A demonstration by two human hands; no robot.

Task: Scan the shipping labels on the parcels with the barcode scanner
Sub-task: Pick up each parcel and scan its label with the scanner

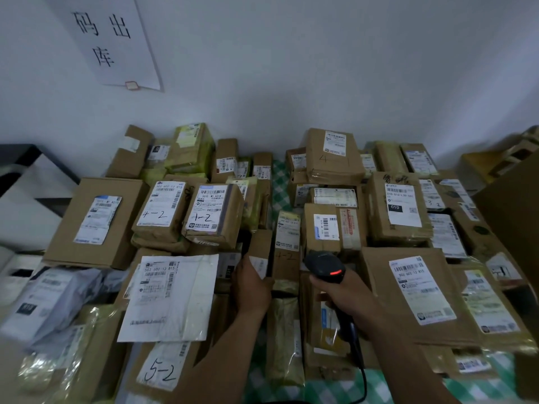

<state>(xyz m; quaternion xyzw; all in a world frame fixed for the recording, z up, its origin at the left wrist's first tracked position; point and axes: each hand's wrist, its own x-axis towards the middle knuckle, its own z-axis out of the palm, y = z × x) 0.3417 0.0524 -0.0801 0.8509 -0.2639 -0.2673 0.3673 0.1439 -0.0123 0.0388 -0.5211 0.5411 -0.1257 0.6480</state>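
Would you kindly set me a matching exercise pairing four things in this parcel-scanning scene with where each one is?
Things:
1 barcode scanner
2 small brown parcel
3 box marked 5-2
4 paper sign

Places:
A on the wall
B in the right hand
C gripped by the left hand
D by the bottom edge, at left

Pairs: 1-B, 2-C, 3-D, 4-A.

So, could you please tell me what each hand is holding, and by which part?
The right hand grips the barcode scanner by its handle; the left hand holds a small brown parcel by its lower end.
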